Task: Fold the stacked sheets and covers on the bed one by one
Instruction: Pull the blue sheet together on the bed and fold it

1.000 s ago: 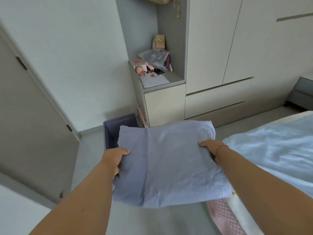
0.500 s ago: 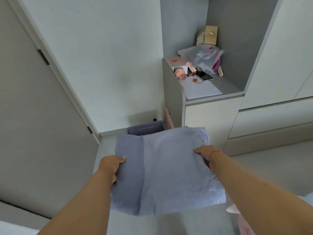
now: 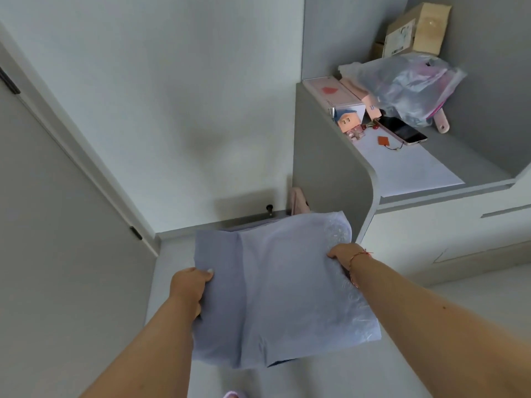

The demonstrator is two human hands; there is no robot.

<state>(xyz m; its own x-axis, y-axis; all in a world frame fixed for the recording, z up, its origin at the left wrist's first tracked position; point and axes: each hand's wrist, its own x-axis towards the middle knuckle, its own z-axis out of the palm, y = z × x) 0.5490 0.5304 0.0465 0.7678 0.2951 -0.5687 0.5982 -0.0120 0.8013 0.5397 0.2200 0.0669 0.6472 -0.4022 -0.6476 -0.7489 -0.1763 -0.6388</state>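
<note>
Over bare grey floor [image 3: 330, 380] — left hand [image 3: 188, 288] and right hand [image 3: 343, 255] grip the folded lilac sheet [image 3: 275, 291].

Two bare hands are in view, the left hand [image 3: 188, 288] and the right hand [image 3: 343, 255], with one thin bracelet [image 3: 356, 258] on the right wrist. They share one folded pale lilac cloth sheet [image 3: 287, 288]. On the grey tabletop [image 3: 474, 165] of the niche lie one crumpled clear plastic bag [image 3: 408, 84], one tan cardboard box [image 3: 416, 30], one flat white-and-pink box [image 3: 330, 91], one dark smartphone [image 3: 402, 130], one small blue-hatted figurine [image 3: 347, 119], one white sheet of paper [image 3: 408, 165] and one small orange tag [image 3: 383, 140]. One grey door [image 3: 43, 225] stands on the left.
</note>
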